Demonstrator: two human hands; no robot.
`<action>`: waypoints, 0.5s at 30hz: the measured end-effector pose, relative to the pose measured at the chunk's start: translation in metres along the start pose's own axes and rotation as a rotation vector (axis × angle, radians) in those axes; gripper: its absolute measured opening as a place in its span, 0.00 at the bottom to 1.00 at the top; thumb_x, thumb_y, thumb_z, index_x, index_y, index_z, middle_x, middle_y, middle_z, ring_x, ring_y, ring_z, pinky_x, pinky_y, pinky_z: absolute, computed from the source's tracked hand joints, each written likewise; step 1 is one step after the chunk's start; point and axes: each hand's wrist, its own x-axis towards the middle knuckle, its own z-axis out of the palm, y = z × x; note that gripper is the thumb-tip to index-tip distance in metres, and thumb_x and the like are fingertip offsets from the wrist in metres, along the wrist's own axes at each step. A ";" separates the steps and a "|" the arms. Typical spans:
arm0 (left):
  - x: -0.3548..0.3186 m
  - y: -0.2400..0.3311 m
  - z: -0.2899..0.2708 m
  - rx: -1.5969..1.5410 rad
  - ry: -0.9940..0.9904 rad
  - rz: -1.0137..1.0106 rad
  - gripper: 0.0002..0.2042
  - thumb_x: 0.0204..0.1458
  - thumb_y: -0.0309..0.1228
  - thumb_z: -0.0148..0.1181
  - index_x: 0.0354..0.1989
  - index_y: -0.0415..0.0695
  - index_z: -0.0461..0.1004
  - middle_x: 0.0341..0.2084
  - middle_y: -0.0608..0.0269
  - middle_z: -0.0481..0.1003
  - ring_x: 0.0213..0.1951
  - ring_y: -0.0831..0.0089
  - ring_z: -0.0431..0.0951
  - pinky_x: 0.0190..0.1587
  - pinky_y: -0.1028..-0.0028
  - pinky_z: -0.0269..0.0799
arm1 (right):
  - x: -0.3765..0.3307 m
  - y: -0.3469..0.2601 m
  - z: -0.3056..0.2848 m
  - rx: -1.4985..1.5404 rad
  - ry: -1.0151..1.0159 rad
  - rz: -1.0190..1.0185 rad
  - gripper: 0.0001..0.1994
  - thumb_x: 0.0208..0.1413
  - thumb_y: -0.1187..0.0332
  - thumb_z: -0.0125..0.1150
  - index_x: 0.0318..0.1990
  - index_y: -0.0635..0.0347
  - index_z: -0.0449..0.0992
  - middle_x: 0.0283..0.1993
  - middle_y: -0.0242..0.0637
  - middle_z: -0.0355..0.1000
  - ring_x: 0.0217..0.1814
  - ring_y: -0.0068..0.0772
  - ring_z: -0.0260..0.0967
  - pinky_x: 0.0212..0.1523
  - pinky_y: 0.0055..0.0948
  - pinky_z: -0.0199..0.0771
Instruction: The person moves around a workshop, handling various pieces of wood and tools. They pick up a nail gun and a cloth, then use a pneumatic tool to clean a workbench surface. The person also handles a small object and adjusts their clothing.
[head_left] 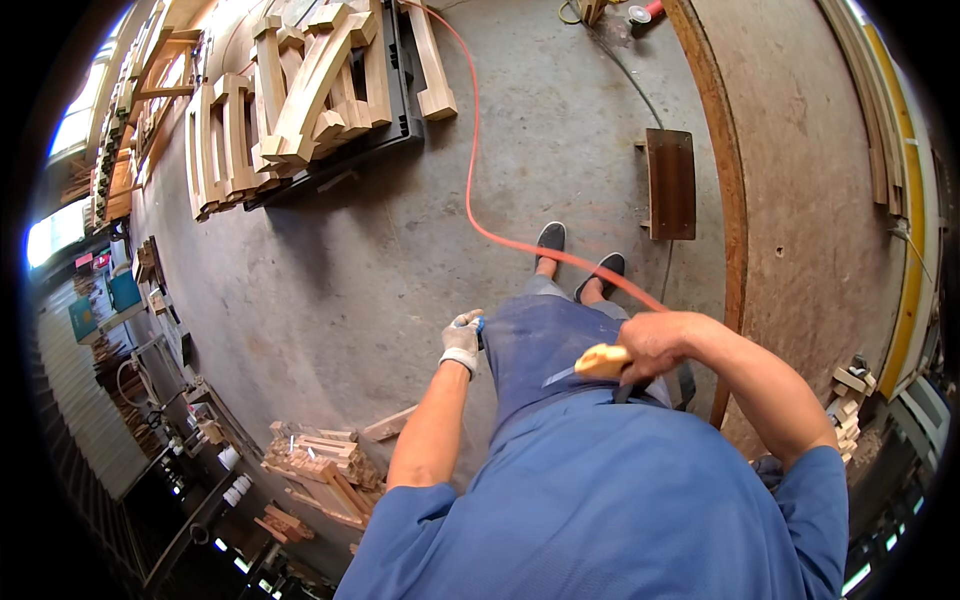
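Observation:
My left hand (462, 340), in a pale work glove, is held beside the left edge of my dark blue apron (530, 340). Its fingers are curled round something small with blue and dark parts, too hidden to name. In front of my waist, my bare right hand (655, 345) is closed on a tool with a pale yellow handle (603, 361). A thin grey blade-like end points left from it, over the apron; the exact kind of tool is unclear. An orange hose (540, 244) runs across the floor and passes behind the right hand.
Jointed wooden frames (315, 90) are piled on a black pallet (400, 135) at the far left. A low brown wooden stool (671, 185) stands ahead, beside a large wooden worktable (800, 200) on the right. Wood offcuts (325, 460) lie at the near left.

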 end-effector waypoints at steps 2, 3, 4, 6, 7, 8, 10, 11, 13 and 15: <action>0.002 -0.008 0.000 0.001 -0.007 -0.013 0.09 0.61 0.23 0.59 0.46 0.47 0.82 0.26 0.73 0.78 0.22 0.79 0.75 0.24 0.77 0.70 | 0.024 0.041 0.010 -0.176 0.189 0.257 0.18 0.49 0.56 0.72 0.34 0.66 0.82 0.33 0.50 0.80 0.37 0.48 0.79 0.39 0.44 0.78; 0.005 -0.010 -0.003 -0.044 -0.054 -0.019 0.09 0.61 0.23 0.59 0.47 0.47 0.82 0.26 0.73 0.78 0.23 0.79 0.75 0.25 0.77 0.71 | 0.029 0.044 0.007 -0.282 0.299 0.384 0.19 0.48 0.55 0.73 0.33 0.66 0.82 0.33 0.49 0.81 0.36 0.46 0.80 0.38 0.43 0.78; 0.008 -0.011 -0.007 -0.090 -0.101 -0.024 0.09 0.61 0.23 0.59 0.47 0.47 0.81 0.26 0.73 0.78 0.24 0.78 0.76 0.26 0.76 0.71 | 0.032 0.043 0.011 -0.336 0.298 0.392 0.15 0.48 0.59 0.71 0.33 0.63 0.83 0.34 0.47 0.82 0.37 0.43 0.81 0.38 0.41 0.80; 0.011 -0.014 -0.011 -0.132 -0.139 -0.027 0.10 0.61 0.24 0.59 0.48 0.47 0.81 0.27 0.72 0.78 0.25 0.78 0.76 0.27 0.76 0.73 | 0.020 0.016 -0.005 -0.115 0.002 0.297 0.11 0.48 0.62 0.68 0.34 0.62 0.84 0.35 0.47 0.82 0.38 0.44 0.81 0.39 0.40 0.80; 0.010 -0.008 -0.009 -0.127 -0.134 -0.020 0.10 0.61 0.24 0.60 0.49 0.47 0.81 0.27 0.72 0.78 0.24 0.78 0.76 0.27 0.75 0.73 | 0.011 -0.001 -0.015 0.000 -0.142 0.248 0.10 0.49 0.64 0.67 0.34 0.61 0.84 0.36 0.47 0.82 0.39 0.44 0.81 0.39 0.40 0.81; 0.007 -0.002 -0.008 -0.129 -0.127 -0.012 0.10 0.61 0.24 0.60 0.49 0.47 0.81 0.27 0.72 0.78 0.24 0.78 0.76 0.28 0.75 0.73 | 0.009 -0.004 -0.020 0.032 -0.157 0.284 0.10 0.49 0.64 0.66 0.34 0.60 0.84 0.37 0.47 0.82 0.40 0.44 0.82 0.40 0.39 0.81; -0.004 0.009 -0.007 -0.158 -0.121 -0.042 0.10 0.61 0.24 0.60 0.49 0.47 0.81 0.26 0.72 0.78 0.24 0.77 0.76 0.29 0.75 0.73 | 0.039 0.030 -0.005 -0.175 0.157 0.331 0.14 0.49 0.59 0.68 0.34 0.61 0.84 0.36 0.47 0.82 0.40 0.45 0.81 0.40 0.40 0.81; -0.009 0.014 -0.009 -0.172 -0.115 -0.060 0.10 0.61 0.25 0.60 0.49 0.47 0.81 0.26 0.72 0.78 0.24 0.77 0.76 0.29 0.75 0.73 | 0.052 0.039 0.002 -0.275 0.314 0.346 0.15 0.48 0.57 0.69 0.34 0.62 0.84 0.36 0.47 0.82 0.40 0.46 0.81 0.40 0.41 0.81; -0.013 0.025 -0.009 -0.142 -0.109 -0.035 0.10 0.60 0.22 0.59 0.47 0.45 0.82 0.25 0.73 0.77 0.23 0.78 0.75 0.27 0.75 0.72 | 0.066 0.007 0.000 -0.222 0.280 0.181 0.13 0.47 0.60 0.68 0.34 0.60 0.84 0.35 0.48 0.81 0.41 0.51 0.80 0.42 0.44 0.81; -0.019 0.029 -0.011 -0.139 -0.102 -0.032 0.10 0.60 0.20 0.59 0.46 0.44 0.82 0.25 0.72 0.77 0.23 0.79 0.75 0.26 0.75 0.72 | 0.082 -0.027 -0.002 -0.276 0.229 0.065 0.12 0.48 0.60 0.68 0.34 0.58 0.85 0.35 0.49 0.81 0.41 0.51 0.81 0.42 0.44 0.80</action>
